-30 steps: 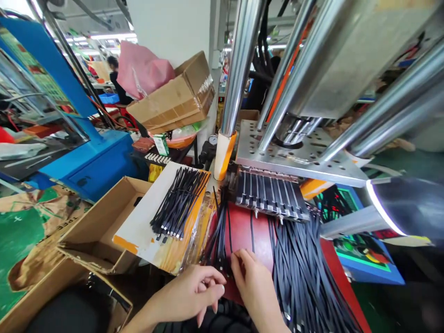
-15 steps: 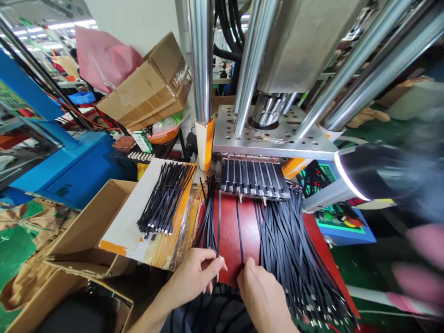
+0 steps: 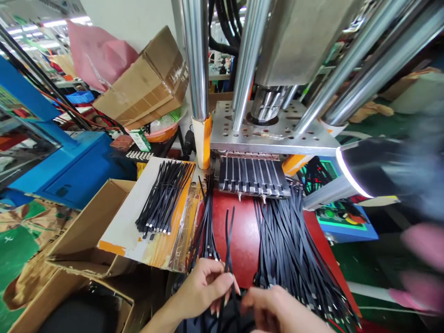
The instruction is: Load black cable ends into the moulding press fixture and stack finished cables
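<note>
My left hand [image 3: 204, 287] pinches two thin black flat cables [image 3: 229, 233] between thumb and fingers. Their free ends point up over the red work surface [image 3: 239, 231]. To its right, my right hand [image 3: 282, 305] is low at the front, with curled, blurred fingers; whether anything is in them is hidden. Beside my left hand lies a small bunch of black cables [image 3: 207, 222], and a large spread of black cables with metal tips [image 3: 291, 249] lies right of the red middle. Ahead is a slotted metal mould [image 3: 253, 176] under the press plate [image 3: 274, 144].
A tied bundle of black cables [image 3: 163, 199] rests on a white board [image 3: 121, 226] to the left. An open cardboard box [image 3: 86, 226] stands beside it. Steel columns [image 3: 196, 64] frame the press. A dark lamp-like head with a white ring [image 3: 360, 169] stands at right.
Two cables that ran from the mould toward my hands now stand free of it, together in my left hand. My left hand has shifted right; my right hand has moved down and right.
</note>
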Demonstrator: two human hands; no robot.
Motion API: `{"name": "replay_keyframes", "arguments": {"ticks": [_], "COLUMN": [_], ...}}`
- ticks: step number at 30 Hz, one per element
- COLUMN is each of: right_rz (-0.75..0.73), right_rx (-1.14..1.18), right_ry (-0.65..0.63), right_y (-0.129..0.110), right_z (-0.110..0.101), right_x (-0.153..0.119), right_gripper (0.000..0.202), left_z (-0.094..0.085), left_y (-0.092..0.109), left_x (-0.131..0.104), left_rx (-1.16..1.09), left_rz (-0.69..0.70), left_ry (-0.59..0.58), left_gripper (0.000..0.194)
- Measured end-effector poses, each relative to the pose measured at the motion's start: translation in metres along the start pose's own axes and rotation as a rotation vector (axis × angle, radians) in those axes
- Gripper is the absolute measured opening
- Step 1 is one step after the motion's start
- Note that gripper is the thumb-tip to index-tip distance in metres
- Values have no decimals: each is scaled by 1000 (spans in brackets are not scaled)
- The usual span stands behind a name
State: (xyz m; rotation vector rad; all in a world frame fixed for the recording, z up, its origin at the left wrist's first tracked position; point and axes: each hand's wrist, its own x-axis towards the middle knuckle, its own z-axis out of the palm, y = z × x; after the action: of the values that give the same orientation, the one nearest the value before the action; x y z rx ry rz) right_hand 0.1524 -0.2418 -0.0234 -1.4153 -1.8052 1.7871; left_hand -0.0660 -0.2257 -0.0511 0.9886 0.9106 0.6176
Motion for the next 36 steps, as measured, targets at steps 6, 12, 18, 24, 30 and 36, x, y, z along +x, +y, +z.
{"name": "replay_keyframes", "arguments": {"ticks": [6, 12, 18, 24, 30, 36], "right_rz": [-115, -177, -277, -500, -563, -552], "right_rx": [556, 626, 364, 31, -5, -86], "right_ry": [219, 363, 482, 667, 730, 787], "right_y": [-18, -20, -10, -1, 3, -5], "right_z": [-5, 9, 14, 21, 19, 17], "right_x": [46, 52, 49, 50, 40, 42], "right_gripper": [52, 51, 45, 30, 19, 18], "left_z": [6, -7, -15, -11, -11, -13], "left_y": [-13, 16, 73, 91, 85, 95], "left_x": [-14, -7, 23, 37, 34, 38], "left_rx": [253, 510, 459, 535, 279, 26], "left_rz": [10, 82, 378, 538, 348, 278], "left_ry": [-12, -8, 138, 110, 71, -30], "left_gripper": [45, 28, 34, 28, 32, 43]}}
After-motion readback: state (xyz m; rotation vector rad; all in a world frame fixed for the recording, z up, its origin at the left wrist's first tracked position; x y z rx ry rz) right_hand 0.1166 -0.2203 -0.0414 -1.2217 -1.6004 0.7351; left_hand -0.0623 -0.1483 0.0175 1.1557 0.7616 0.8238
